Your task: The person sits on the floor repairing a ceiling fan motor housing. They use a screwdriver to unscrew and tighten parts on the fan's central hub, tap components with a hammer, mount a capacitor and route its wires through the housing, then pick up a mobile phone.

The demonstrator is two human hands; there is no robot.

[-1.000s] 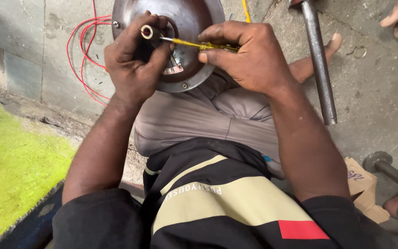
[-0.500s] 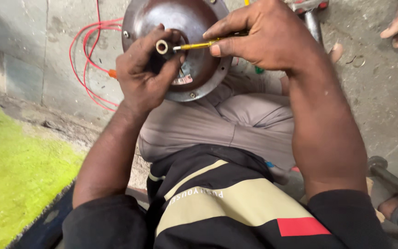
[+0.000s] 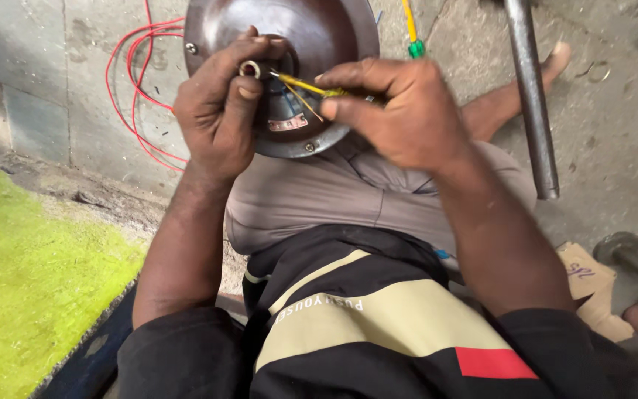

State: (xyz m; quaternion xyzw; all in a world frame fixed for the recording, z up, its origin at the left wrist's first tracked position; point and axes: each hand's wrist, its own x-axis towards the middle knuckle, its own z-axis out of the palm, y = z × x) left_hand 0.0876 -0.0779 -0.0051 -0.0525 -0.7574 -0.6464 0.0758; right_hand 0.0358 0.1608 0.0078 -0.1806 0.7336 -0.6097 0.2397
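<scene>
Lowered now, both hands grip: left [image 3: 219, 111] the shaft [image 3: 249, 69], right [image 3: 400, 111] yellow wires [image 3: 306, 87], above concrete floor [image 3: 607, 111].

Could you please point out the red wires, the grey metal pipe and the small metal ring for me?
red wires [image 3: 136, 89], head view, on the looped strands.
grey metal pipe [image 3: 532, 96], head view, on its middle shaft.
small metal ring [image 3: 249, 69], head view, on its rim.

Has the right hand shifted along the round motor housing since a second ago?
Yes. The right hand has moved lower against the motor housing, from near its top rim toward its bottom edge.
</scene>
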